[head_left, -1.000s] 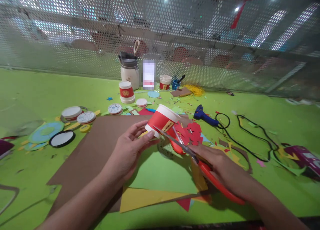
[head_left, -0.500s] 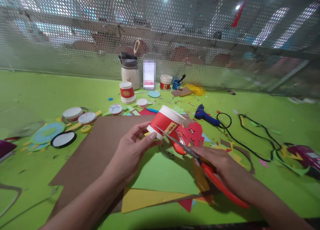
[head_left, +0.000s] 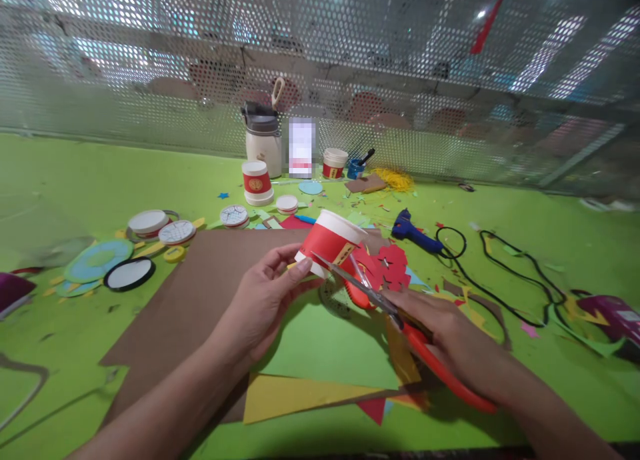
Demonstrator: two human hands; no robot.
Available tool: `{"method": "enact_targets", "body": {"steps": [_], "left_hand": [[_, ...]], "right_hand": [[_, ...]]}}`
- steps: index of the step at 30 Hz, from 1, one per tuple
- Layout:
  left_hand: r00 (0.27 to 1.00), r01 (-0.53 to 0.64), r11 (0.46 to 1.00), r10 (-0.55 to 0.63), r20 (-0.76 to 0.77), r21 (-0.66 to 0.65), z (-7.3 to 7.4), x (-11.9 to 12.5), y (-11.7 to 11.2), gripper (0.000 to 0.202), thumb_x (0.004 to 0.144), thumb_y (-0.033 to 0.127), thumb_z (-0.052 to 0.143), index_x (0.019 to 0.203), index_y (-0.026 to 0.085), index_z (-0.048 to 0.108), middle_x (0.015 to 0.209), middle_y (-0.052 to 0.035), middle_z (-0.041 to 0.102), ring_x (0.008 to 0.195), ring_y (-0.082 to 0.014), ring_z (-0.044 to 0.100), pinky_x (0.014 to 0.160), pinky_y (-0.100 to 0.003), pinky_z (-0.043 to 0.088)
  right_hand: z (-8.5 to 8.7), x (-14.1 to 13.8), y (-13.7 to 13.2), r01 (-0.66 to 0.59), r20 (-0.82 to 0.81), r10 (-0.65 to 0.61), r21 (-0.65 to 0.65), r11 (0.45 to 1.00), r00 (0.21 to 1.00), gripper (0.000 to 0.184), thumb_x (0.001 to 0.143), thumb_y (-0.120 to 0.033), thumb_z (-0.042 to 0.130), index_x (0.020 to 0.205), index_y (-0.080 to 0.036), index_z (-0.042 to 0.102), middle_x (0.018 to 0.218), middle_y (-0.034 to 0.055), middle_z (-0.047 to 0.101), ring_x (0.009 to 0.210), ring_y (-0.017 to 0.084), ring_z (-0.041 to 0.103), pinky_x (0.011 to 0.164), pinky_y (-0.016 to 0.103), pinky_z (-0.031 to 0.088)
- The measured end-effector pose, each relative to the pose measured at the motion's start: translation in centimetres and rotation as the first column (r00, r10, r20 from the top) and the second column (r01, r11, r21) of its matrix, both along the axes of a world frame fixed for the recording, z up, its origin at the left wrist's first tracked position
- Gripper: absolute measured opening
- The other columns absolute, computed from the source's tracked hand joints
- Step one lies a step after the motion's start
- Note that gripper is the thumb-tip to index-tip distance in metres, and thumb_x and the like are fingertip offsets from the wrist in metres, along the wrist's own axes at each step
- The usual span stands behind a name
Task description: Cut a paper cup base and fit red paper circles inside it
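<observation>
My left hand [head_left: 273, 290] grips a red and white paper cup [head_left: 333, 237] by its lower end, thumb in front and fingers behind. The cup is tilted, with its wide rim up and to the right and a cream label on its right side. My right hand [head_left: 440, 330] is closed around a pair of red-handled scissors [head_left: 387, 307]. Their blades reach left to the cup's lower white band; whether both blades touch it I cannot tell. Beneath both hands lies a green paper sheet [head_left: 335, 353], on a brown board [head_left: 165, 327].
A blue glue gun [head_left: 415, 232] with a black cord lies at the right. Red paper cut-outs [head_left: 387, 267] sit beyond the scissors. White lids [head_left: 176, 232] and a blue paper ring [head_left: 100, 263] are at the left. A bottle [head_left: 263, 143] and another cup [head_left: 257, 183] stand at the back.
The cup has turned slightly in my left hand, its label now farther around to the right side. The scissors stay against its lower part. The view has shifted slightly.
</observation>
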State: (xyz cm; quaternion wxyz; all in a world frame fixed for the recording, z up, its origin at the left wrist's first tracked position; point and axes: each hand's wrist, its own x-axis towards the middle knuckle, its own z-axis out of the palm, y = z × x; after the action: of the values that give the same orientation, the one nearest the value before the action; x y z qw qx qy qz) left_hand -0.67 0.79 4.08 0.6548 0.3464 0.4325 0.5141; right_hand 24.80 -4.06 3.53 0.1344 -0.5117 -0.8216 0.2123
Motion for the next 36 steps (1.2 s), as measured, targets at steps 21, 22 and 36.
{"method": "enact_targets", "body": {"steps": [21, 22, 36], "left_hand": [[1.000, -0.022, 0.996, 0.023, 0.009, -0.082, -0.03, -0.22, 0.11, 0.048, 0.072, 0.018, 0.078, 0.115, 0.011, 0.058, 0.101, -0.0108, 0.075, 0.083, -0.0164, 0.070, 0.077, -0.026, 0.055], [1.000, -0.028, 0.997, 0.029, 0.011, -0.077, -0.08, -0.23, 0.13, 0.045, 0.072, 0.018, 0.079, 0.112, 0.010, 0.060, 0.101, -0.0107, 0.075, 0.084, -0.0161, 0.070, 0.078, -0.026, 0.054], [0.995, -0.048, 0.997, 0.052, -0.081, 0.056, -0.40, 0.14, -0.24, 0.044, 0.066, 0.028, 0.083, 0.104, 0.012, 0.068, 0.093, -0.0068, 0.076, 0.084, -0.0153, 0.067, 0.083, -0.029, 0.051]], "right_hand": [[-0.05, 0.15, -0.38, 0.010, 0.059, -0.008, -0.018, 1.000, 0.998, 0.045, 0.091, -0.018, 0.045, 0.136, -0.021, 0.053, 0.116, 0.0124, 0.067, 0.103, 0.029, 0.062, 0.090, 0.049, 0.050], [-0.07, 0.13, -0.36, 0.007, 0.057, -0.006, -0.013, 1.000, 0.998, 0.045, 0.091, -0.019, 0.045, 0.136, -0.021, 0.053, 0.118, 0.0127, 0.066, 0.105, 0.029, 0.062, 0.092, 0.049, 0.050], [-0.61, 0.13, -0.18, -0.015, 0.012, 0.015, 0.009, 1.000, 1.000, 0.052, 0.085, -0.018, 0.053, 0.137, -0.021, 0.049, 0.133, 0.0126, 0.059, 0.122, 0.030, 0.055, 0.100, 0.049, 0.046]]}}
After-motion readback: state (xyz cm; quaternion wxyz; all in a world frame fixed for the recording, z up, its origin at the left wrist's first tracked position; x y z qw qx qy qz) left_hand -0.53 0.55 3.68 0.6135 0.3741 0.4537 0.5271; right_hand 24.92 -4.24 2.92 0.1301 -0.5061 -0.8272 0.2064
